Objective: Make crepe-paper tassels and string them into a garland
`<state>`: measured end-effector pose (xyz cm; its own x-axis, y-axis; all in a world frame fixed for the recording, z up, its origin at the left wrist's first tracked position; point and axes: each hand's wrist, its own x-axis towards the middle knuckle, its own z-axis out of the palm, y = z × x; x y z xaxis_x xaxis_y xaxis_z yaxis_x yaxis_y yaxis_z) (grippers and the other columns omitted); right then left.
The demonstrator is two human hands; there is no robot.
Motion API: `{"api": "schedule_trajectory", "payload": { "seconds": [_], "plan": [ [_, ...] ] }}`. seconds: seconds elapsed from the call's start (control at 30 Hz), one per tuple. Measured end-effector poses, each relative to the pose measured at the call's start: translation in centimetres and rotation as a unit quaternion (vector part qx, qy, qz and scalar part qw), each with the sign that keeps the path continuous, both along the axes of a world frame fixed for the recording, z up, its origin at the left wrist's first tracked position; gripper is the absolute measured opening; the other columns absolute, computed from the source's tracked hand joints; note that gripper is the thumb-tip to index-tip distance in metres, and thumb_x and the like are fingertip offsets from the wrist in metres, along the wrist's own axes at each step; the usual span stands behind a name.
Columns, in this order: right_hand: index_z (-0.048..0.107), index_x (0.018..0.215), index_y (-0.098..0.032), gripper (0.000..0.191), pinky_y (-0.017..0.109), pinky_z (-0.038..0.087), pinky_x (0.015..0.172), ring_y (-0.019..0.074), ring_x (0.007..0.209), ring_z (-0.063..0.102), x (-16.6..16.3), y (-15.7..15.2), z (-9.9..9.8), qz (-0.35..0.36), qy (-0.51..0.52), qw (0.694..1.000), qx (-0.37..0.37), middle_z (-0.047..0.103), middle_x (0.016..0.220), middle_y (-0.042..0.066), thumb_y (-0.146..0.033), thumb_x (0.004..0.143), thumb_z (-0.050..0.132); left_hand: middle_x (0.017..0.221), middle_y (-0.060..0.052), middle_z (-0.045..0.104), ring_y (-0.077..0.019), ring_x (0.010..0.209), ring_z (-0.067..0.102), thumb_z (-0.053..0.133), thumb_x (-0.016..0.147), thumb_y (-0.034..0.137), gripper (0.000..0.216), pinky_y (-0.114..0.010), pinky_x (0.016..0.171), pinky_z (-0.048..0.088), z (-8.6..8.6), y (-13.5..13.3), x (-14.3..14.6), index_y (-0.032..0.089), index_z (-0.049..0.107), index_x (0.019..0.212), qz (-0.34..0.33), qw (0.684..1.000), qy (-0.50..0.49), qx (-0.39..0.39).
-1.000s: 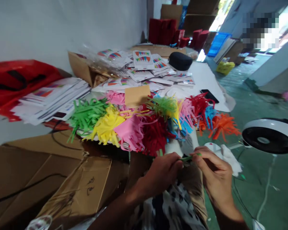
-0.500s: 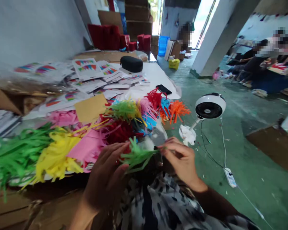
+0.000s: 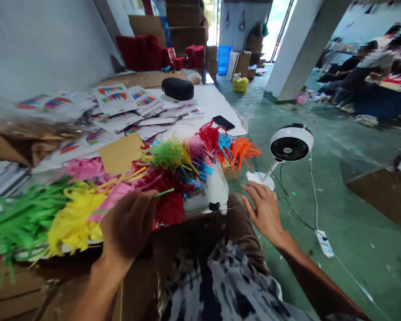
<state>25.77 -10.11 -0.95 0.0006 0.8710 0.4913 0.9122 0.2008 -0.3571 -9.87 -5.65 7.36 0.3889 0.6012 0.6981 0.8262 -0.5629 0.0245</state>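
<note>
My left hand [image 3: 128, 225] is closed around a green paper tassel, most of it hidden in the fist; a thin twisted green tip [image 3: 164, 193] pokes out toward the right. Over my knee, my right hand [image 3: 265, 214] has its fingers apart and nothing visible in them. Beside its thumb ends a thin wire [image 3: 232, 208], which runs out from a black clip [image 3: 214, 206] on the table edge. Cut paper fringe lies in piles along the table: green strips [image 3: 30, 214], yellow strips [image 3: 78, 218], a pink piece [image 3: 115, 196], dark red fringe [image 3: 170, 203].
Farther back are mixed tassels [image 3: 170, 154], orange tassels [image 3: 243, 151], a phone [image 3: 223, 122], a black case [image 3: 177, 88] and printed cards [image 3: 115, 99]. A white fan [image 3: 291, 142] and a power strip [image 3: 324, 244] stand on the floor at right. Several people sit beyond the pillar [image 3: 294, 49].
The green tassel has gone from between both hands into my left fist, which moved left. My right hand has let go of its tip and spread its fingers. The wire now shows.
</note>
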Motion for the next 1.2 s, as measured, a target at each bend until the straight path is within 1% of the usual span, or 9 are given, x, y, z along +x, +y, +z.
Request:
{"api": "schedule_trajectory", "payload": {
  "seconds": [0.13, 0.27, 0.4, 0.5, 0.63, 0.77, 0.87, 1.0, 1.2],
  "plan": [
    [0.069, 0.127, -0.02, 0.029, 0.051, 0.046, 0.099, 0.032, 0.123, 0.059, 0.6, 0.6, -1.5, 0.015, -0.038, 0.999, 0.023, 0.069, 0.132, 0.011, -0.022, 0.102, 0.054, 0.078, -0.004, 0.065, -0.0229, 0.074, 0.059, 0.059, 0.1, 0.025, 0.013, -0.035, 0.068, 0.04, 1.5, 6.1, 0.5, 0.021, 0.071, 0.105, 0.027, 0.987, 0.106, 0.119],
    [0.069, 0.123, -0.023, 0.026, 0.051, 0.048, 0.1, 0.0302, 0.12, 0.06, -2.5, 0.7, -1.4, 0.1, 0.01, 0.994, 0.036, 0.07, 0.13, 0.01, -0.022, 0.104, 0.052, 0.088, -0.006, 0.07, -0.0249, 0.089, 0.064, 0.056, 0.102, 0.027, 0.019, -0.048, 0.096, 0.047, -0.4, 12.6, 3.1, 0.021, 0.074, 0.101, -0.028, 0.981, 0.189, 0.03],
    [0.07, 0.125, -0.023, 0.026, 0.053, 0.049, 0.1, 0.0311, 0.117, 0.062, -5.9, 0.9, -1.8, 0.176, 0.064, 0.981, 0.039, 0.071, 0.127, 0.011, -0.025, 0.103, 0.056, 0.131, -0.009, 0.07, -0.0275, 0.131, 0.057, 0.063, 0.099, 0.029, 0.032, -0.06, 0.125, 0.026, -3.2, 12.3, 2.5, 0.023, 0.069, 0.13, -0.037, 0.989, 0.116, -0.079],
    [0.072, 0.121, -0.025, 0.022, 0.045, 0.052, 0.096, 0.0264, 0.106, 0.067, -9.0, 1.5, -2.7, 0.288, 0.117, 0.95, 0.041, 0.074, 0.117, 0.008, -0.023, 0.099, 0.065, 0.138, -0.01, 0.068, -0.0243, 0.139, 0.053, 0.055, 0.104, 0.032, 0.038, -0.054, 0.125, 0.031, -5.1, 5.7, 0.9, 0.022, 0.063, 0.139, -0.011, 0.996, -0.034, -0.085],
    [0.073, 0.107, -0.025, 0.013, 0.032, 0.055, 0.085, 0.0193, 0.093, 0.071, -15.3, 0.6, -3.4, 0.483, 0.173, 0.857, -0.043, 0.075, 0.104, 0.005, -0.018, 0.097, 0.069, 0.101, -0.007, 0.078, -0.0184, 0.097, 0.071, 0.054, 0.104, 0.031, 0.026, -0.033, 0.093, 0.056, -9.9, -9.3, 0.6, 0.021, 0.075, 0.116, 0.075, 0.959, -0.209, -0.176],
    [0.073, 0.095, -0.025, 0.012, 0.031, 0.054, 0.084, 0.0185, 0.09, 0.07, -23.0, -2.2, -4.0, 0.638, 0.207, 0.717, -0.191, 0.074, 0.094, 0.003, -0.019, 0.1, 0.064, 0.078, -0.003, 0.075, -0.0159, 0.072, 0.07, 0.057, 0.104, 0.036, 0.029, -0.027, 0.071, 0.055, -15.1, -24.4, 0.3, 0.02, 0.076, 0.09, 0.351, 0.857, -0.333, -0.175],
    [0.074, 0.094, -0.025, 0.014, 0.032, 0.053, 0.085, 0.0191, 0.092, 0.069, -29.4, -4.9, -5.6, 0.676, 0.202, 0.636, -0.313, 0.075, 0.095, 0.003, -0.023, 0.1, 0.062, 0.081, -0.004, 0.075, -0.0169, 0.074, 0.07, 0.052, 0.105, 0.031, 0.028, -0.028, 0.07, 0.054, -16.5, -32.1, -1.6, 0.018, 0.073, 0.092, 0.507, 0.774, -0.363, -0.114],
    [0.075, 0.104, -0.025, 0.016, 0.031, 0.055, 0.081, 0.0197, 0.091, 0.071, -38.3, -8.7, -9.0, 0.597, 0.258, 0.59, -0.478, 0.077, 0.107, 0.005, -0.034, 0.095, 0.065, 0.09, -0.006, 0.075, -0.0206, 0.086, 0.069, 0.058, 0.102, 0.033, 0.022, -0.033, 0.08, 0.054, -15.4, -36.5, -6.0, 0.018, 0.074, 0.099, 0.618, 0.715, -0.323, -0.044],
    [0.072, 0.084, -0.02, 0.031, 0.027, 0.052, 0.06, 0.0177, 0.065, 0.069, -48.8, -12.7, -12.6, 0.504, 0.307, 0.596, -0.545, 0.076, 0.08, 0.004, -0.051, 0.086, 0.069, 0.131, -0.014, 0.07, -0.0272, 0.128, 0.061, 0.047, 0.105, 0.025, 0.034, -0.05, 0.114, 0.045, -14.4, -35.6, -12.7, 0.02, 0.063, 0.135, 0.618, 0.76, -0.2, -0.028]
  ]
}}
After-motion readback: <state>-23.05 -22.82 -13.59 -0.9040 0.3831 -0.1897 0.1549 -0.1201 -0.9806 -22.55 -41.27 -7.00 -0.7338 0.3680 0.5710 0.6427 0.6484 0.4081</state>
